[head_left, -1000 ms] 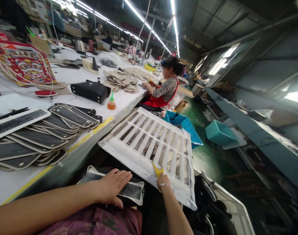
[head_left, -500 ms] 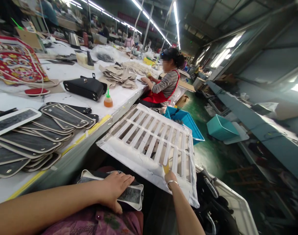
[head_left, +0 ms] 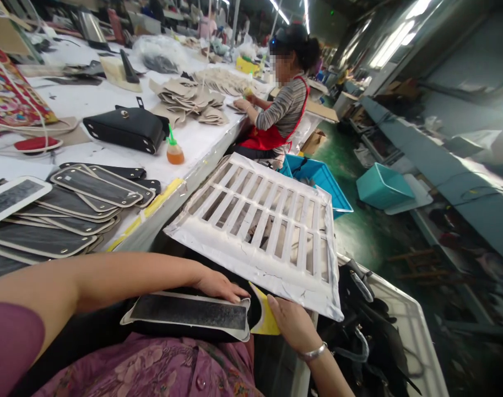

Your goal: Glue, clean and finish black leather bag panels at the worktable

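A black bag body (head_left: 185,311) with a pale-edged dark panel facing up lies across my lap. My left hand (head_left: 220,285) grips it along its far edge, with fingertips at the right corner; the thumb is hidden. Just off that right end, my right hand (head_left: 292,322) is closed on a thin, bent yellow scraper (head_left: 268,315). The scraper's near edge is close to the bag corner; I cannot tell whether they touch. Beyond both hands lies a white slatted rack (head_left: 251,255) with smeared coating.
On the table at left are stacked dark panels (head_left: 75,218), a finished black bag (head_left: 121,128) and a glue bottle (head_left: 175,151). A co-worker (head_left: 282,110) sits beyond the rack. A white crate (head_left: 420,325) of black bags stands at right, and a blue bin (head_left: 321,179) farther off.
My right hand has come from the slatted rack, with the yellow scraper, toward the bag's right end. My left hand has shifted to the bag's far edge, and the panel faces up more fully.
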Demonstrator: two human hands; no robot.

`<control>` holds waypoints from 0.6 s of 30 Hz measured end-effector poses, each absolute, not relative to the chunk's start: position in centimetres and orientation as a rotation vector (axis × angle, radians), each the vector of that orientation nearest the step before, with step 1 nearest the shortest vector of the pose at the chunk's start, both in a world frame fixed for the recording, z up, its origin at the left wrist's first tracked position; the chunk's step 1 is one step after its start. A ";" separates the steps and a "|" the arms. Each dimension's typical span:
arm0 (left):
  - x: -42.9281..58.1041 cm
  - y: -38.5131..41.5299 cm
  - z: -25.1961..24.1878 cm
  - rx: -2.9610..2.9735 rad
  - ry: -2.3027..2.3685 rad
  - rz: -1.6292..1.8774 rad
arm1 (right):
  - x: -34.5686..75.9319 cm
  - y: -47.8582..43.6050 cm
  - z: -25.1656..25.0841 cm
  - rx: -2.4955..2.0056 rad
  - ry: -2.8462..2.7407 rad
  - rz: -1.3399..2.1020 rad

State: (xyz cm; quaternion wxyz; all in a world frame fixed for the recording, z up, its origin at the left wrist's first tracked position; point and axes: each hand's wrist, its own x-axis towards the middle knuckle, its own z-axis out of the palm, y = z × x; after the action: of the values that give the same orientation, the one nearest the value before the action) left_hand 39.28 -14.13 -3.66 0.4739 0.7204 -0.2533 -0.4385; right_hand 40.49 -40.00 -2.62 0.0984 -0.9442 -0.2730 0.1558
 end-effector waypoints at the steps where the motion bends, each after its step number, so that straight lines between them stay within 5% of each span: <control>1: 39.5 -14.0 -4.2 1.713 -0.607 -1.074 | 40.3 -39.2 -2.7 -2.835 -0.822 0.455; 18: 39.8 -14.8 -7.6 0.948 -0.284 -1.153 | 41.9 -33.1 -2.9 -2.927 -1.187 0.193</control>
State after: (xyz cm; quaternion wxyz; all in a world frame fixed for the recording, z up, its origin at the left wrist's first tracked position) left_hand 39.82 -14.80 -7.59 0.7249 0.4297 -0.1285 -0.5228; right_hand 41.90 -33.14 -2.91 -0.0115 -0.9249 -0.3751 0.0610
